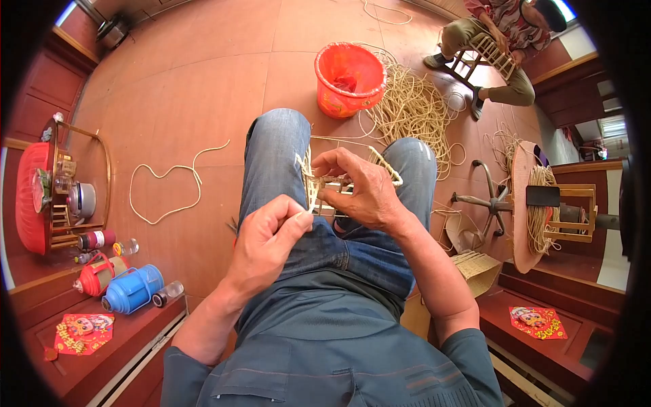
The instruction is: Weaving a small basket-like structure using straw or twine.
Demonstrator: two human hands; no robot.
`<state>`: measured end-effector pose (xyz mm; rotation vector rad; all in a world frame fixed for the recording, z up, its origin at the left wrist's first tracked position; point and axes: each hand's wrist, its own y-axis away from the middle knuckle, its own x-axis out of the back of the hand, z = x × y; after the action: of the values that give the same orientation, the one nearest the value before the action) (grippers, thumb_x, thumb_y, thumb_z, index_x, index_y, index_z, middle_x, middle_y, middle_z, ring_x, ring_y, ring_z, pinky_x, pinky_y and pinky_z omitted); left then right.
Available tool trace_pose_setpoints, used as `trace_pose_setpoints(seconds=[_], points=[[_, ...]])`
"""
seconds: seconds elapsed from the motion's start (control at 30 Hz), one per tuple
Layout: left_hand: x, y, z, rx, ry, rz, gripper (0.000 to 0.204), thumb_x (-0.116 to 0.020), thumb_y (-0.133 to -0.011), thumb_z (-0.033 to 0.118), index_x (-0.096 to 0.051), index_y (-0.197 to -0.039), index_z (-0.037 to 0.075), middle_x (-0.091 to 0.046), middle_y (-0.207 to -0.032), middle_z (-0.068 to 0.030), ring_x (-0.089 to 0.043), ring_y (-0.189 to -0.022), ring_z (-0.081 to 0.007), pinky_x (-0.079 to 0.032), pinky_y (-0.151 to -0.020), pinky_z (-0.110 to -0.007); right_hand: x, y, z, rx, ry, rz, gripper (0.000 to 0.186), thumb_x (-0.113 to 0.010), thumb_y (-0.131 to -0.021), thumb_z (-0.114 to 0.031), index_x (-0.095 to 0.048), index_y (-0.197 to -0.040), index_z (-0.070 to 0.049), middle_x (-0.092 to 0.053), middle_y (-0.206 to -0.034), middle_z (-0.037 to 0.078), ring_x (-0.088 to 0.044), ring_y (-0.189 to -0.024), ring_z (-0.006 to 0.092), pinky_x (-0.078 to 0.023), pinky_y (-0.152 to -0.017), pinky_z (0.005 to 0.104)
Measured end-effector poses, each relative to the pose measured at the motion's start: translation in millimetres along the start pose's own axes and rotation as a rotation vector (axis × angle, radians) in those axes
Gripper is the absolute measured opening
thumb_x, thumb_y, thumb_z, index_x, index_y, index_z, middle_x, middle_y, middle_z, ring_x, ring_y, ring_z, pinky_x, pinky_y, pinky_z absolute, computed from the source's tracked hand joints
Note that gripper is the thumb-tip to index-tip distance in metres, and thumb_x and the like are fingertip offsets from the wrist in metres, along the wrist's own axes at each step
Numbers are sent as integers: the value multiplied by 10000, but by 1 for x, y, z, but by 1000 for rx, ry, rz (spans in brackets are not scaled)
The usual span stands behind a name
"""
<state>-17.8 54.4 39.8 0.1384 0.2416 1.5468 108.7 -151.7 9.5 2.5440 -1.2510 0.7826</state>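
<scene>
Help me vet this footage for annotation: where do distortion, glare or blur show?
Head view: black surrounds the image, and seams in the floor bow; head view, far right: the window looks nearly white; head view, centre: the left hand and right hand look fairly sharp.

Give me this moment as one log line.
left hand: pinching pale cord | right hand: at corded frame between thighs | floor: red bucket, cord heap

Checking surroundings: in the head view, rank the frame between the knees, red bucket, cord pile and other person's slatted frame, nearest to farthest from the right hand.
1. Frame between the knees: at the right hand.
2. Red bucket, ahead, and cord pile, ahead-right: too close to rank.
3. Other person's slatted frame: upper right.
</scene>
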Motion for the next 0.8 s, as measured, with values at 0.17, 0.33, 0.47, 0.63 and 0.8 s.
trace_pose_setpoints(seconds=[0.17,0.33,0.47,0.63,0.8], points=[[18,16,37,29,-101,-10,222,-722,-1082,183,-696,-933,20,-590,-784,60,-480,-741,-29,-392,-648,-250,-5,0,-1,-65,5,21,404,-830,-924,-118,-691,-1301,-75,-813,-1139,83,-792,-1050,198,-640,-945,361],[63,51,65,13,-209,54,169,-767,-1019,128,-727,-879,42,-621,-754,45,-522,-688,-26,-395,-599,-240,4,-6,-1,-201,-74,-58,412,-832,-935,-123,-686,-1319,-86,-820,-1110,84,-790,-1043,201,-633,-939,370],[162,62,81,-189,-650,432,299,-678,-1131,231,-670,-876,76,-561,-803,63,-417,-702,-28,-312,-604,-252,9,-10,1,-134,-121,-117,381,-786,-946,-124,-687,-1314,-109,-815,-1152,94,-785,-1035,268,-614,-916,407],[313,61,112,-333,-980,822,304,-596,-1194,270,-664,-973,73,-578,-858,59,-503,-801,-42,-423,-698,-259,11,-14,6,-140,-145,-163,425,-793,-912,-89,-696,-1326,-86,-798,-1135,104,-755,-1008,216,-607,-920,380],[348,49,135,-3,-1666,1194,344,-595,-1173,325,-747,-1123,20,-806,-987,-62,-732,-852,-284,-562,-786,-438,11,-17,10,-121,-177,-197,423,-775,-912,-76,-688,-1326,-60,-788,-1139,124,-758,-1033,223,-608,-927,387]])
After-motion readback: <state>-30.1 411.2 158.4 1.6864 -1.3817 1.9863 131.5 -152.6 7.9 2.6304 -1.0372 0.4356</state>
